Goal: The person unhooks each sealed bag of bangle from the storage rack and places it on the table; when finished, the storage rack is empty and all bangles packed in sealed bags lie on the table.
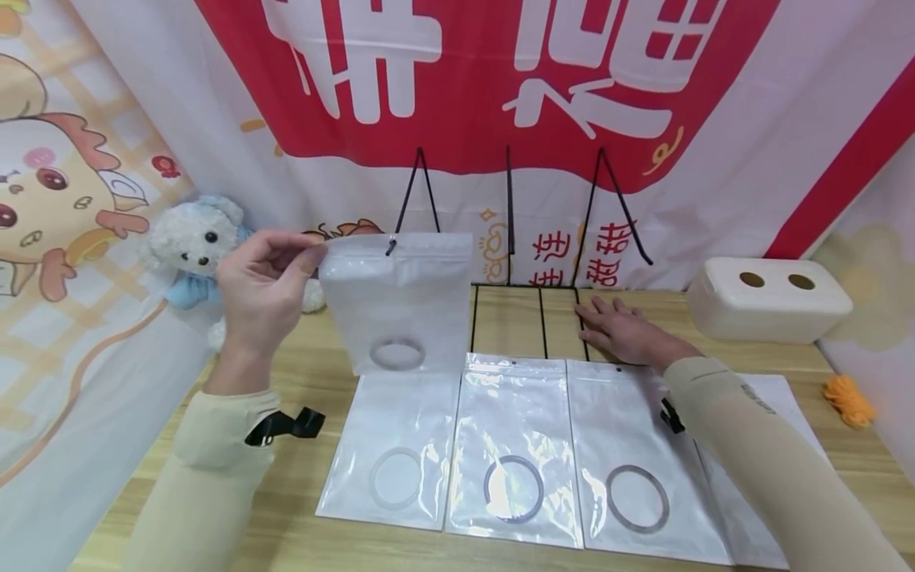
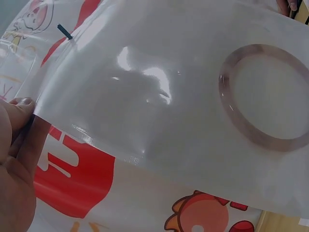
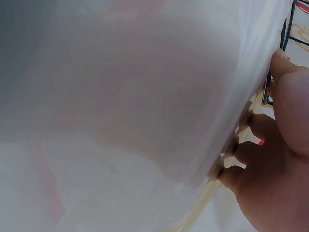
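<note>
My left hand [image 1: 264, 286] pinches the upper left corner of a clear zip-lock bag [image 1: 422, 302], thumb in front. A pale brownish bangle [image 2: 225, 87] shows inside it near the bottom. At the bag's top hole the tip of a black wire prong [image 1: 391, 246] pokes through. The bag hangs upright, slightly tilted, in front of the black wire rack [image 1: 510, 199]. To the right, my right hand [image 1: 622, 330] rests on the table by the rack's base wires, fingers spread, holding nothing. In the right wrist view a blurred, translucent sheet fills most of the picture.
Flat bags with bangles lie in a row in front: a left bag [image 1: 407, 413], a middle bag [image 1: 513, 413] and a right bag [image 1: 629, 429]. Another bag [image 1: 758, 397] lies partly under my right sleeve. Around stand a white plush toy [image 1: 193, 238], a white box [image 1: 772, 306] and orange yarn [image 1: 848, 400].
</note>
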`<state>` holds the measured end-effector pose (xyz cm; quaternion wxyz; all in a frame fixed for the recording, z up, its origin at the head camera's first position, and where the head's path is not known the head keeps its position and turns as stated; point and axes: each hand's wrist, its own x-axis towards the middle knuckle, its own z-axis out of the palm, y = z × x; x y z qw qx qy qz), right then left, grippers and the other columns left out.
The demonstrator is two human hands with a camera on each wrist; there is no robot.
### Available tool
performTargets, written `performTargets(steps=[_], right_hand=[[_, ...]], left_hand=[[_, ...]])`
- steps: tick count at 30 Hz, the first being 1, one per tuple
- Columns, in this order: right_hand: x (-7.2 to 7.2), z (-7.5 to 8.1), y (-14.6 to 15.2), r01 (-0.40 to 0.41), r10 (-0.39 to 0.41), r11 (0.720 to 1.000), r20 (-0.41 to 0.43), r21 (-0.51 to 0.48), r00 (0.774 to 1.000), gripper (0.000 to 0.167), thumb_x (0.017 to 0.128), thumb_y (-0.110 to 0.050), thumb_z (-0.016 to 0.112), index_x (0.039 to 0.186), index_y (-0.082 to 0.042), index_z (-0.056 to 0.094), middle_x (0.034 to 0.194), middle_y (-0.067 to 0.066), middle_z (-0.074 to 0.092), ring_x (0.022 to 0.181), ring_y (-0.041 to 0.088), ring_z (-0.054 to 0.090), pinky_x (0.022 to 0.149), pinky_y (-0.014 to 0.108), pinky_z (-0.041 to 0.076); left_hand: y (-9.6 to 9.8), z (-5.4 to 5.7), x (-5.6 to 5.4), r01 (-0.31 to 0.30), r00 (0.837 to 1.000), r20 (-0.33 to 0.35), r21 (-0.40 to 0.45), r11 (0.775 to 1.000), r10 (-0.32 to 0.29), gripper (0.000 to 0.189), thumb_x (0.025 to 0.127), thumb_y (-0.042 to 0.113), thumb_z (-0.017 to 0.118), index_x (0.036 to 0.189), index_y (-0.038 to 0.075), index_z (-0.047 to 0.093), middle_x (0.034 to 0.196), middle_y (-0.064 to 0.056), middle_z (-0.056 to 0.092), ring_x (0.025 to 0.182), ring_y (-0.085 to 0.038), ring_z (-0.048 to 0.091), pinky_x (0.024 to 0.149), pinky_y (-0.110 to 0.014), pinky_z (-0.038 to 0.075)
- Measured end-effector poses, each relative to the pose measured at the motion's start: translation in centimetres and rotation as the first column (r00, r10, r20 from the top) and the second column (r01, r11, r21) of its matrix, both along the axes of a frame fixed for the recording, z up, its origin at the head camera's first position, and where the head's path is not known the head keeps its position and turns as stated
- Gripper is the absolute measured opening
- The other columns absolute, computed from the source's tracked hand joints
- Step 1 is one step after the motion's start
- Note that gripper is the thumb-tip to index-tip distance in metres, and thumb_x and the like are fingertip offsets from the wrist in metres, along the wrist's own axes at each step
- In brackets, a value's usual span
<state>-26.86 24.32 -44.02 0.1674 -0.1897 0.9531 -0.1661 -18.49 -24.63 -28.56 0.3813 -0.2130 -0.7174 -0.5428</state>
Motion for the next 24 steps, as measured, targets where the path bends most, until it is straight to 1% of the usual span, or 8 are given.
performTargets(steps=[4,8,11,14,17,19,21,24], right_hand=[[0.0,-0.1,0.0,-0.003,0.003,1.0,-0.004,-0.002,1.0,0.066,0.117,-0.044,0.041,0.173,-0.014,0.024,0.178,0.031,0.006,0.16,0.064,-0.003,0.128,0.079,-0.003],[0.0,-0.1,0.1,-0.01,0.01,1.0,-0.017,-0.001,1.0,0.065,0.117,-0.043,0.042,0.173,-0.014,0.025,0.178,0.031,0.007,0.16,0.065,-0.001,0.127,0.079,-0.002],[0.1,0.0,0.1,-0.011,0.011,1.0,-0.014,-0.003,1.0,0.065,0.117,-0.042,0.042,0.172,-0.013,0.025,0.178,0.032,0.007,0.16,0.065,-0.001,0.127,0.079,-0.002],[0.2,0.2,0.0,-0.01,0.01,1.0,-0.009,-0.011,1.0,0.065,0.117,-0.042,0.042,0.172,-0.012,0.025,0.178,0.032,0.007,0.16,0.065,-0.002,0.128,0.079,-0.002],[0.2,0.3,0.0,-0.007,0.007,1.0,-0.003,-0.014,1.0,0.065,0.117,-0.042,0.042,0.173,-0.013,0.025,0.178,0.031,0.006,0.16,0.064,-0.002,0.128,0.078,-0.003],[0.2,0.2,0.0,-0.005,0.005,1.0,-0.002,-0.012,1.0,0.065,0.117,-0.043,0.042,0.173,-0.013,0.025,0.178,0.031,0.006,0.161,0.064,-0.002,0.128,0.078,-0.002],[0.2,0.2,0.0,-0.001,0.001,1.0,-0.002,-0.01,1.0,0.065,0.117,-0.043,0.041,0.173,-0.014,0.025,0.179,0.03,0.006,0.161,0.063,-0.002,0.128,0.078,-0.003],[0.0,0.0,0.1,0.001,-0.001,1.0,-0.002,-0.002,1.0,0.065,0.117,-0.044,0.041,0.173,-0.014,0.025,0.179,0.03,0.006,0.161,0.063,-0.002,0.128,0.078,-0.002]], left_hand=[[-0.2,-0.1,0.5,0.007,1.0,-0.006,-0.002,1.0,-0.007,0.009,0.093,-0.012,0.075,0.095,-0.02,0.071,0.091,0.008,0.08,0.074,-0.003,0.075,0.072,-0.016,0.062],[-0.5,-0.3,0.8,0.012,1.0,-0.015,-0.005,1.0,-0.012,0.009,0.093,-0.013,0.075,0.095,-0.021,0.07,0.093,0.006,0.08,0.076,-0.003,0.076,0.073,-0.016,0.063],[-0.5,-0.4,0.9,0.02,0.999,-0.025,-0.002,1.0,-0.02,0.007,0.092,-0.017,0.073,0.095,-0.022,0.07,0.093,0.009,0.08,0.078,-0.003,0.076,0.073,-0.016,0.062],[-0.5,-0.4,1.2,0.025,0.999,-0.033,0.009,1.0,-0.024,0.007,0.092,-0.017,0.072,0.096,-0.023,0.069,0.094,0.008,0.08,0.08,-0.004,0.077,0.075,-0.016,0.062],[-0.5,-0.3,1.5,0.045,0.998,-0.044,0.035,0.998,-0.043,0.012,0.093,-0.013,0.075,0.096,-0.024,0.069,0.095,0.003,0.081,0.081,-0.006,0.078,0.076,-0.016,0.063],[-0.5,-0.2,1.7,0.073,0.996,-0.053,0.064,0.995,-0.07,0.016,0.093,-0.011,0.077,0.095,-0.025,0.069,0.094,0.0,0.082,0.079,-0.007,0.078,0.075,-0.016,0.063],[-0.6,0.0,1.9,0.096,0.994,-0.06,0.091,0.991,-0.091,0.018,0.092,-0.01,0.078,0.095,-0.025,0.069,0.094,-0.001,0.082,0.077,-0.008,0.078,0.074,-0.017,0.063],[-1.0,0.2,2.4,0.115,0.992,-0.071,0.123,0.986,-0.107,0.019,0.091,-0.011,0.079,0.095,-0.026,0.068,0.094,-0.002,0.083,0.078,-0.009,0.078,0.074,-0.017,0.063]])
